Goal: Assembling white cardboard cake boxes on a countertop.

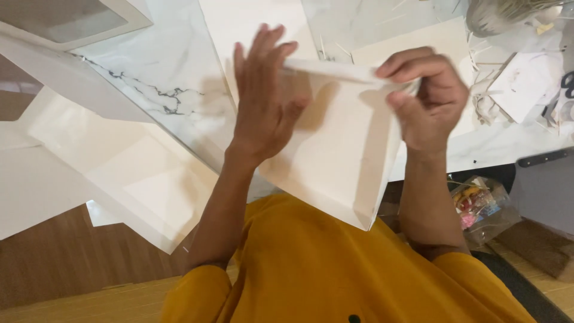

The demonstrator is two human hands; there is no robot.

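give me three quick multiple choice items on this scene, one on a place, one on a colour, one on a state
1. Where does the white paper bag sit?
A. flat on the floor
B. held up between both hands over the marble table
C. inside a drawer

2. What colour is the person's shirt?
A. mustard yellow
B. blue
C. black

3. How does the left hand stand?
A. clenched in a fist
B. open, fingers spread, flat against the bag
C. resting in a pocket

Answers:
1 B: the left hand presses the bag's side while the right hand pinches its top edge, with the marble tabletop behind.
2 A: sleeves and chest show mustard yellow.
3 B: the fingers are stretched out and apart against the paper.
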